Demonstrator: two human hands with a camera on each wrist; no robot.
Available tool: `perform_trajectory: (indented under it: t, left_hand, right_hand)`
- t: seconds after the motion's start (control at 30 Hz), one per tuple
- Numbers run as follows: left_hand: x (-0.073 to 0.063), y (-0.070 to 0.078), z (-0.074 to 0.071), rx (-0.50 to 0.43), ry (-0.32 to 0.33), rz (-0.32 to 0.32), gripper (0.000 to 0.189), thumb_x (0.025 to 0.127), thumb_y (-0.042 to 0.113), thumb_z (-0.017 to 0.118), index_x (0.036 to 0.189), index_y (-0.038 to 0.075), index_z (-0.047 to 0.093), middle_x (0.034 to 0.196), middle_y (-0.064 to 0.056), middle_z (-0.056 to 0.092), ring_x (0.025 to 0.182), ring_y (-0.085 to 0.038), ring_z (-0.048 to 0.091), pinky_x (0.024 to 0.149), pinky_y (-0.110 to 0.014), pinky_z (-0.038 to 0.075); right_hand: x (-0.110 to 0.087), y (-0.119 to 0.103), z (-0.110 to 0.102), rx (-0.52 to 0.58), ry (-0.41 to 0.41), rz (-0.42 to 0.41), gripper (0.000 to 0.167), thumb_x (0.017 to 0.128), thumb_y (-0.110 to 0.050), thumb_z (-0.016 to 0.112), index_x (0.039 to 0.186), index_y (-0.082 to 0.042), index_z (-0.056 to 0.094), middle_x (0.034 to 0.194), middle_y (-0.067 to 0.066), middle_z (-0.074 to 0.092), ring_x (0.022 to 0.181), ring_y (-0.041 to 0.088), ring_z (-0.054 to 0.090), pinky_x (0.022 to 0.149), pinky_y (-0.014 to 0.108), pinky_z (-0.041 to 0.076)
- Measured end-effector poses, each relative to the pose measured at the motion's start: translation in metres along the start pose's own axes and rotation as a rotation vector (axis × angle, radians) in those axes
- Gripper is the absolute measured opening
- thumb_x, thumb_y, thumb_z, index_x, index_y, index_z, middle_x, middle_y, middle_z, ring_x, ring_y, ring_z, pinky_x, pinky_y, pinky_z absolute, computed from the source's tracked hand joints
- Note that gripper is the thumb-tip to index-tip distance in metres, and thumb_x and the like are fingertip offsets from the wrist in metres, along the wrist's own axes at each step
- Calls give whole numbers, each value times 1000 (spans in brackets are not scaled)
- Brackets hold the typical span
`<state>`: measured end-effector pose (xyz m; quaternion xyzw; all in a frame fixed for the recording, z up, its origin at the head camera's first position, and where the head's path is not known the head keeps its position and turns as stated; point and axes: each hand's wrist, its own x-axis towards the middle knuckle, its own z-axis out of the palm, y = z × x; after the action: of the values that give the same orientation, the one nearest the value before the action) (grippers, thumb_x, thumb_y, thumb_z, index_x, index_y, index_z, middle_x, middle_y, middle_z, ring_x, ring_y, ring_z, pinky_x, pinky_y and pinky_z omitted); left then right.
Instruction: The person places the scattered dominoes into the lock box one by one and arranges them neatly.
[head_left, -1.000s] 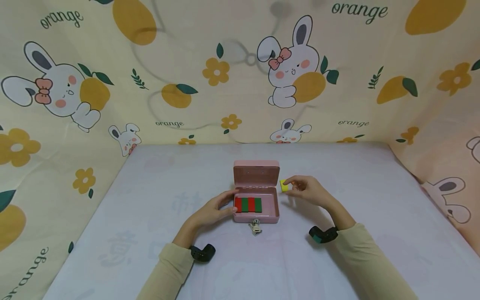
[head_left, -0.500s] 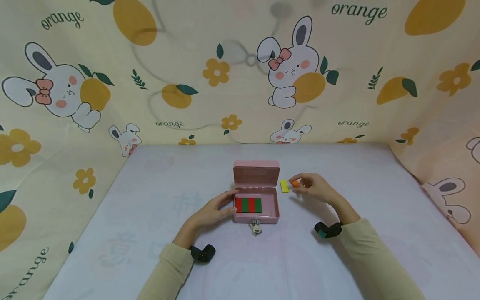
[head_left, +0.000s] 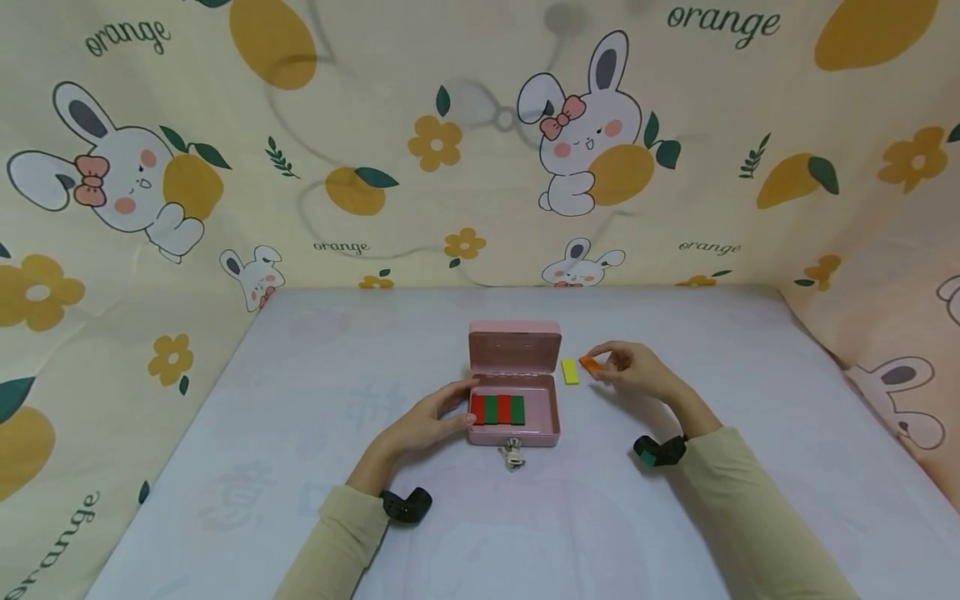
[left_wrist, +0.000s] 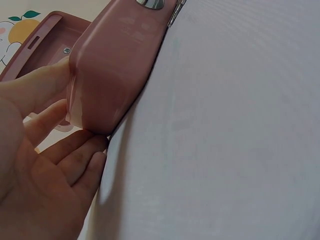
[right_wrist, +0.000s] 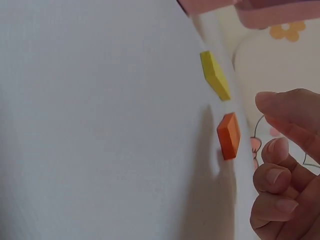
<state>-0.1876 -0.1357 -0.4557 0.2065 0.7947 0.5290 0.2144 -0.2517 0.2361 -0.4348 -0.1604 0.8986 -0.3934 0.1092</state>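
A small pink metal cash box [head_left: 517,439] stands with its lid up at mid-table. Inside lie red blocks [head_left: 477,410] and green blocks [head_left: 518,410], flat and alternating in a row along the left side. My left hand [head_left: 427,419] holds the box's left end, thumb toward the front and fingers against the wall [left_wrist: 107,80]. To the right of the box a yellow block [head_left: 570,372] lies on the table, an orange block [head_left: 591,367] just beyond it. My right hand [head_left: 637,371] is beside the orange block [right_wrist: 229,136]; in the right wrist view its fingertips are apart from both blocks.
Keys [head_left: 512,455] hang from the lock at the box's front. A pale cloth [head_left: 465,533] covers the table. Behind it rises a printed curtain [head_left: 480,167] with rabbits and oranges. Each wrist carries a dark camera [head_left: 407,506].
My right hand has let go of the yellow block, which now lies by the box, and has moved right to the orange one. The left hand keeps its place.
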Motion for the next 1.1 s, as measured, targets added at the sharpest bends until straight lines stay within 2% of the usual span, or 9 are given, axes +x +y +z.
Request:
perform_trajectory:
  t: [0.3,0.77,1.1]
  left_hand:
    - [0,1,-1,10,4,-2,63,96,26,59,151,17,31,161,-8,28,150,-32,26,122,-52,25]
    - [0,-1,-1,-13,-2,25,63,96,23,60,151,14,31,160,-9,30,149,-33,27,123,-51,24]
    - [0,-2,-1,1,-4,17,63,96,24,60,151,15,31,160,-9,29,149,-33,27,123,-51,24]
  right_hand:
    - [3,3,-5,23,-37,12,44,84,-8,70,125,2,58,79,6,52,73,13,44,61,21,36]
    - [10,15,-2,-16,-111,68,55,85,-11,67,136,-2,49,78,3,46,74,16,43,64,26,35]
    - [11,14,0,-53,-120,79,58,82,-11,66,137,-6,51,78,3,41,76,19,41,65,27,31]
